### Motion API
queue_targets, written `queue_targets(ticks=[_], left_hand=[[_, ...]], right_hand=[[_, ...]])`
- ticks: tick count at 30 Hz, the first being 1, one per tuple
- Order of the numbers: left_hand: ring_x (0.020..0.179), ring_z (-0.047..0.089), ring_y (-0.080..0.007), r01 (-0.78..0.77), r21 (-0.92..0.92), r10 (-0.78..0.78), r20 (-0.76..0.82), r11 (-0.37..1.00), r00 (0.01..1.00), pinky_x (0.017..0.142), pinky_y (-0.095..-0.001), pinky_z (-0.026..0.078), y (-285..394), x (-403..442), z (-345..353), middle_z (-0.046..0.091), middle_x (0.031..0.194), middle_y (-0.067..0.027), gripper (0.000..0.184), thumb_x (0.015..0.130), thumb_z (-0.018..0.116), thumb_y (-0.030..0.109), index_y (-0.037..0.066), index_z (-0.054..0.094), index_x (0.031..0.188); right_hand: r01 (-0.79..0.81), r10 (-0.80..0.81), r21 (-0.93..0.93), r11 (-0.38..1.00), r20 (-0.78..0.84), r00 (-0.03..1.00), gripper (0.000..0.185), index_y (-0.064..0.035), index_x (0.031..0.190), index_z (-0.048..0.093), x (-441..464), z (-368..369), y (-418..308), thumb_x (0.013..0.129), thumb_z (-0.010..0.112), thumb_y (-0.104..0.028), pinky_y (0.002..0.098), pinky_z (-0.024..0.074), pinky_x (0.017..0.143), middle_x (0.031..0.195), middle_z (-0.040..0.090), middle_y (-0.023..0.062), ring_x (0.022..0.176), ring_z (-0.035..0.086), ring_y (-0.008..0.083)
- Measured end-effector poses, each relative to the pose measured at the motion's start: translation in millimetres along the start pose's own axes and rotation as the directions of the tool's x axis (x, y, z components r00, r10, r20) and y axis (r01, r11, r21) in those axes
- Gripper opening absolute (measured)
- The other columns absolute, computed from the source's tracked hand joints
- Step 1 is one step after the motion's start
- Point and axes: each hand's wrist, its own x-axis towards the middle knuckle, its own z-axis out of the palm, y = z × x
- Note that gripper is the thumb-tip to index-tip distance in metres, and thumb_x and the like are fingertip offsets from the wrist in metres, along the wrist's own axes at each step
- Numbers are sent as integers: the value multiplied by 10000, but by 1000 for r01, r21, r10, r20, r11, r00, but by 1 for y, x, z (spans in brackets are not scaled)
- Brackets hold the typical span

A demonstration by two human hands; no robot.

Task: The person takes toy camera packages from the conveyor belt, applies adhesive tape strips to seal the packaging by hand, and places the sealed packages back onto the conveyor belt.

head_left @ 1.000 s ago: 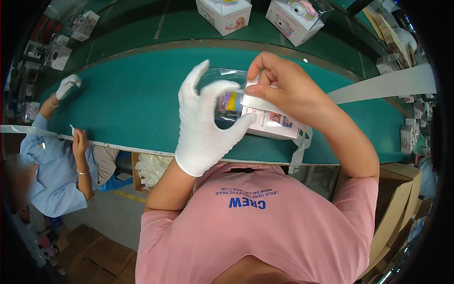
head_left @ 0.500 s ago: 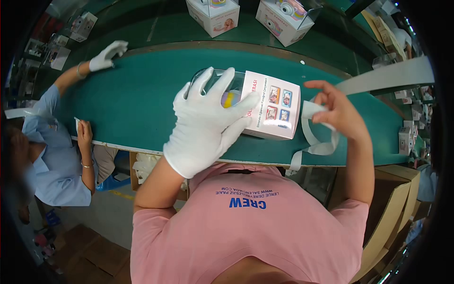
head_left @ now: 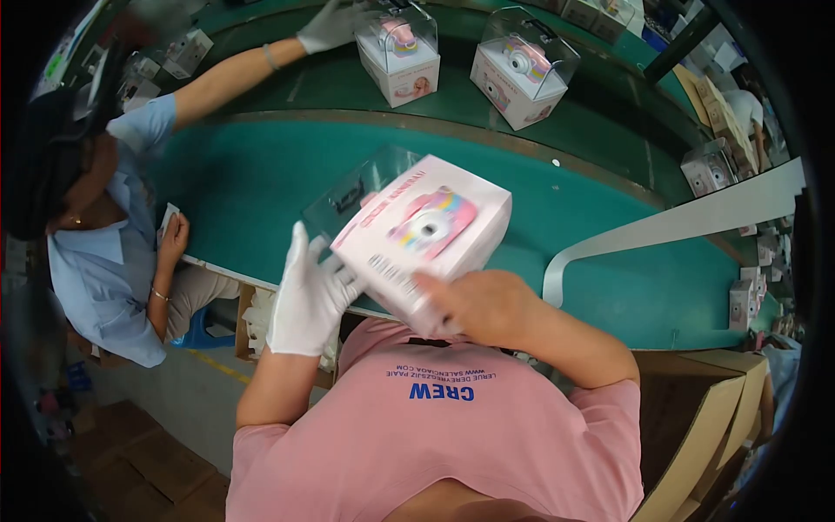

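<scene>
A white and pink toy-camera box (head_left: 409, 261) with a clear plastic top (head_left: 352, 196) is tilted above the green work surface, its printed camera picture facing me. My right hand (head_left: 487, 304), bare, grips the box's near lower corner; some of its fingers are hidden. Beside the left edge of the box is my left hand (head_left: 309, 300) in a white glove. Its thumb points up, away from the box, and its spread fingertips reach the edge. A white strip (head_left: 678, 222) runs from the right and curves down behind my right forearm.
Two more boxed toy cameras, one left (head_left: 400, 74) and one right (head_left: 517, 83), stand on the far dark green belt (head_left: 304, 83). At left, a co-worker's gloved hand (head_left: 330, 26) reaches the left one. An open cardboard carton (head_left: 696, 426) stands at lower right.
The box has been lifted and turned to show its camera picture. My right hand has left the white strip and taken the box's corner. The co-worker's gloved arm has reached toward the far belt.
</scene>
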Motion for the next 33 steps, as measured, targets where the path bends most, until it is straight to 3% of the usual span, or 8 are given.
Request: queue_targets(ticks=[8, 10, 12, 20, 22, 25, 29, 33], left_hand=[[1170, 574, -252, 33, -521, -57, -31, 853, 998, 1033, -381, 447, 13, 6, -8, 517, 1395, -218, 633, 927, 622, 136, 22, 348, 1487], [1329, 457, -341, -562, 171, 587, -205, 809, 783, 1107, -436, 380, 9, 26, -13, 322, 1532, -234, 1047, 771, 768, 115, 11, 104, 1574], [1330, 450, -362, -473, 764, 812, -112, 438, 572, 1140, -427, 338, -6, 43, -33, 313, 1537, -261, 1199, 670, 811, -16, 48, 52, 1597], [1408, 339, -434, -407, 729, 809, -345, 550, 476, 1155, -510, 306, -75, 130, -121, 226, 1546, -343, 1200, 687, 872, 172, -28, 86, 1572], [1411, 329, -461, 81, 930, 847, -359, 357, 393, 1168, -533, 273, -70, 128, -92, 216, 1550, -345, 1131, 748, 830, 200, -47, 88, 1565], [1399, 334, -487, -152, 988, 956, 42, 3, 291, 1181, -541, 244, -62, 120, 19, 248, 1541, -343, 1010, 791, 772, 196, -62, 158, 1550], [1332, 456, -387, -768, 596, 756, 385, 233, 529, 1143, -460, 341, -39, 155, 145, 429, 1483, -244, 778, 820, 734, 150, -31, 366, 1481], [1408, 401, -361, -386, 217, 365, 129, 897, 922, 1170, -409, 316, -57, 282, 229, 361, 1551, -240, 780, 986, 520, 529, -17, 346, 1516]], right_hand=[[105, -108, -99, 990, -27, 994, 621, -164, 1386, 557, 28, -3, 5, 805, 767, -228, 327, 515, 637, 952, 680, 9, 760, 632, 233], [-411, 409, 334, 848, 80, 909, 679, -171, 1359, 580, 15, -13, 21, 740, 838, -272, 302, 511, 724, 947, 667, 16, 788, 612, 192], [-442, 552, 526, 727, -64, 831, 720, -118, 1292, 612, 0, -33, 46, 647, 914, -219, 313, 522, 754, 1026, 692, 67, 842, 646, 208], [-566, 907, 725, 393, -206, 366, 281, -73, 1210, 654, -75, -43, 190, 982, 615, -231, 226, 449, 698, 967, 644, 37, 779, 528, 99], [-563, 921, 746, 354, -174, 348, 292, -71, 1212, 653, -82, -46, 204, 983, 613, -248, 220, 437, 679, 958, 639, 35, 766, 516, 93], [-547, 939, 804, 234, -42, 341, 328, -64, 1218, 650, -99, -41, 247, 989, 610, -296, 201, 400, 620, 932, 621, 29, 728, 480, 75], [-507, 913, 852, 133, 93, 396, 469, -65, 1340, 571, -85, -25, 263, 943, 686, -287, 178, 327, 575, 826, 566, -14, 676, 431, 45], [-533, 877, 826, 180, 110, 467, 668, -61, 1468, 464, -66, -12, 282, 896, 748, -260, 177, 300, 570, 765, 524, -42, 673, 427, 38]])
